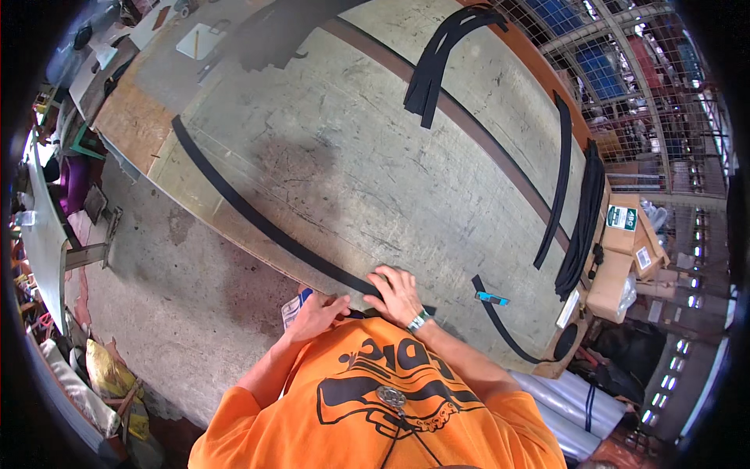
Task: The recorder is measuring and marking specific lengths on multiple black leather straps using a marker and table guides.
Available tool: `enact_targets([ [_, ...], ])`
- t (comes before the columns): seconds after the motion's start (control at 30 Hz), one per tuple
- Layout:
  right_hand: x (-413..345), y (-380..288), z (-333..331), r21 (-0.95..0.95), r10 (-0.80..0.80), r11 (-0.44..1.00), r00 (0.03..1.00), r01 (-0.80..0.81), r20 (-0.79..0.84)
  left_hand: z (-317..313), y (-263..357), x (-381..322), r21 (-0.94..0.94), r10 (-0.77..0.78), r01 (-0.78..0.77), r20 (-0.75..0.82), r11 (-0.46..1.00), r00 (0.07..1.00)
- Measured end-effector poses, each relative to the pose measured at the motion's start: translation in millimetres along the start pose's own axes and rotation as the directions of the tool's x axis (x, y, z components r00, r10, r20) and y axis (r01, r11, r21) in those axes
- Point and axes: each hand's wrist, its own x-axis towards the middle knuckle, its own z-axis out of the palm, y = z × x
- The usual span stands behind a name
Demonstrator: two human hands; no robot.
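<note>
A long flat black strip curves along the near edge of the worktable. My right hand, a watch at its wrist, bends over the strip's near end, which passes between thumb and fingers. A dark end shows past the wrist. My left hand is at the table edge just left of it, thumb and fingers close together. Beside its knuckles a blue and white printed item is partly hidden; whether the hand grips it is unclear.
Right of my hands, a small blue tool lies across another black strip. Bundles of black strips lie farther over. Cardboard boxes stand at the right, plastic-wrapped rolls below. A dark sheet covers the far left.
</note>
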Motion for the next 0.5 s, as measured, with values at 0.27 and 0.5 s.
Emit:
enact_targets([
  [0.27, 86.1, -30.7, 13.9, 0.199, 0.114, 0.972, 0.990, -0.128, 0.079, -12.1, -20.7, 3.2, -0.171, -0.002, -0.008, -0.054, 0.985, 0.999],
  [0.5, 119.8, -52.7, -4.7, 0.718, 0.254, 0.386, 0.815, -0.579, 0.520, 1.8, -16.6, -15.8, -0.130, 0.467, -0.499, -0.214, 0.857, 0.858],
])
